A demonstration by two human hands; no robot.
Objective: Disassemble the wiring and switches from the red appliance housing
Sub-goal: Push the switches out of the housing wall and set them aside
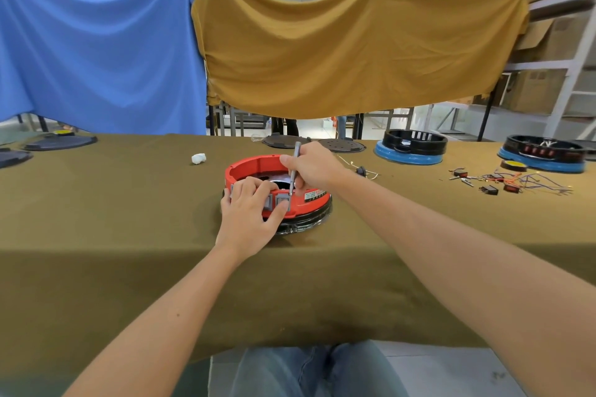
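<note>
A workshop: storage racking (pixel 567 74), cloth-covered workbench (pixel 129 203), dismantled appliance housings (pixel 411 145).

Your left hand (pixel 246 219) and right hand (pixel 311 167) are bare, forearms unsleeved, and you wear faded blue jeans (pixel 309 371).
</note>
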